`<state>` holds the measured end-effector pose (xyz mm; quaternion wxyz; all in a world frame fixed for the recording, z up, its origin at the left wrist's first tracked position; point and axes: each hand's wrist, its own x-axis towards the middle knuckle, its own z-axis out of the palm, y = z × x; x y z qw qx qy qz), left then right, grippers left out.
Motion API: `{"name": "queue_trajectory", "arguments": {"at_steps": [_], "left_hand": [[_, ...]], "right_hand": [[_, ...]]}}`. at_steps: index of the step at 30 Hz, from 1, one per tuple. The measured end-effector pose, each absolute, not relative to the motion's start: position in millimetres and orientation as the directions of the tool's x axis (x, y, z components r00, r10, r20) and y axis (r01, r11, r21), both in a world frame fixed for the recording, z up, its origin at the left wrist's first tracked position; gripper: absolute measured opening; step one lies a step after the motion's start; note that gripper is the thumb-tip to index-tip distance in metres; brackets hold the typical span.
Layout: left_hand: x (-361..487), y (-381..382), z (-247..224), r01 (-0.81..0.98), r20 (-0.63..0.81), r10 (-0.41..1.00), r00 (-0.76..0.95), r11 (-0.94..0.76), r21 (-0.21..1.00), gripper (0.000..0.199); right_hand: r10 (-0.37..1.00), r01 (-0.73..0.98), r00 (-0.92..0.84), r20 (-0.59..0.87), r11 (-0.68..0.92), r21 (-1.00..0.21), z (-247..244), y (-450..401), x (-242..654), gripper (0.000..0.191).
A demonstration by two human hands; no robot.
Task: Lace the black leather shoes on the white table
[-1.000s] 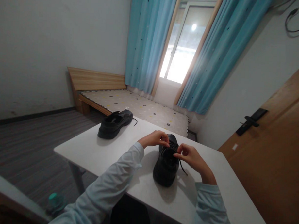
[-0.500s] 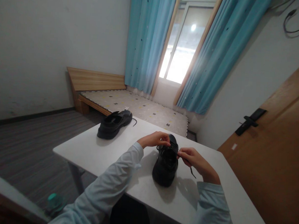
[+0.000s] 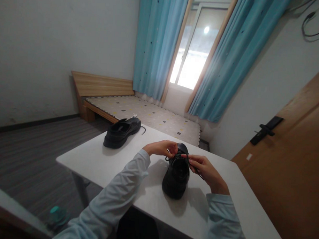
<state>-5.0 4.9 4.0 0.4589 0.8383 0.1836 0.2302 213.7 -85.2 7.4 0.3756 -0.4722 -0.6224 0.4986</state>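
A black lace-up shoe [image 3: 175, 181] stands on the white table [image 3: 147, 173], its heel towards me and its toe pointing away. My left hand [image 3: 163, 148] is at the left of the lacing, fingers pinched on a shoelace whose loop shows at the shoe's left side. On the right, my right hand [image 3: 199, 166] grips a black shoelace [image 3: 198, 174], with its index finger stretched across to the lacing. The fingertips hide part of the eyelets. Farther left on the table lies a second black shoe [image 3: 119, 135], a loose lace end beside its toe.
Beyond the table is a bed [image 3: 149, 112] with a bare patterned mattress. A wooden door [image 3: 286, 165] with a black handle stands at the right. Blue curtains [image 3: 159, 46] frame the window. A teal-capped container [image 3: 58, 213] is on the floor at the lower left.
My left hand has shifted slightly left, away from the middle of the lacing. My right hand has moved up and left, its index finger now reaching to the lacing.
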Motion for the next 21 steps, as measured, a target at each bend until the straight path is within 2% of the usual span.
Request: {"name": "queue_trajectory", "arguments": {"at_steps": [3,6,11,15,21], "left_hand": [[-5,6,2,0.116,0.202,0.516,0.832,-0.518,0.848,0.02],[-5,5,5,0.123,0.257,0.508,0.822,-0.599,0.792,0.019],[-5,1,12,0.127,0.426,0.477,0.768,-0.766,0.63,0.019],[-1,1,11,0.189,0.493,0.47,0.733,-0.836,0.515,0.022],[4,3,7,0.233,0.574,0.369,0.731,-0.926,0.298,0.021]], "right_hand": [[0.977,0.211,-0.215,0.004,0.051,-0.976,5,-83,209,0.047],[0.987,0.232,-0.154,0.036,0.072,-0.97,4,-80,203,0.049],[0.995,0.237,-0.063,0.082,0.095,-0.967,2,-77,196,0.049],[0.997,0.208,-0.056,0.06,0.07,-0.976,-1,-76,195,0.048],[0.998,0.174,-0.05,0.031,0.039,-0.984,-3,-74,196,0.049]]}}
